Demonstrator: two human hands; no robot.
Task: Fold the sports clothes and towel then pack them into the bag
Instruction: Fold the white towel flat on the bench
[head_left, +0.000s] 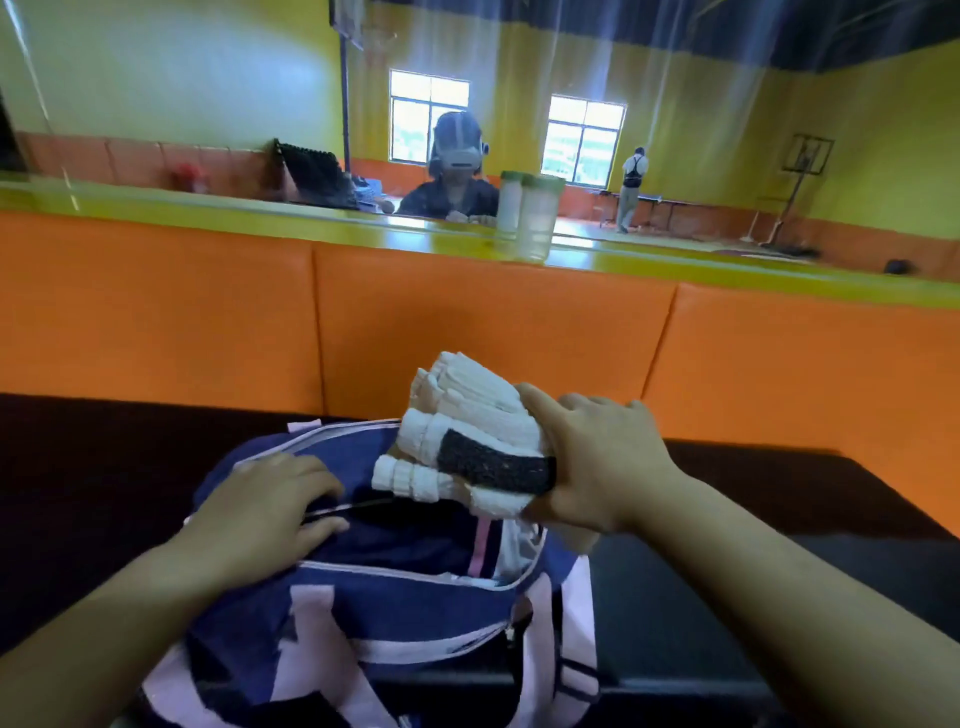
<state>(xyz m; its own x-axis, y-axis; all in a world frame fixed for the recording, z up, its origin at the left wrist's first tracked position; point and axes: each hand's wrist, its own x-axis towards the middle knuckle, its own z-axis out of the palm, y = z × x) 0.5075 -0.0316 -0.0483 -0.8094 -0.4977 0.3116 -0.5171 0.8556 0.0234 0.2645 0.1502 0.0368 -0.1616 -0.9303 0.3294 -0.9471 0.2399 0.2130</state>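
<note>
Packing step. Right hand (597, 457) grip clamped on folded white towel (462, 431), held just above the open bag (395, 597) on the dark bench (701, 597). Left hand (265, 509), fingers spread flat, steadies the bag's rim. Next, probably: lower towel through the zip opening.

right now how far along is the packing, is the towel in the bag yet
Not yet. Done: the white towel is folded into a thick bundle, and some light fabric already shows inside the open navy and pink bag. In hand: the right hand grips the towel above the opening while the left hand rests on the bag's top. Left: lower the towel in; the zip is open.
</note>
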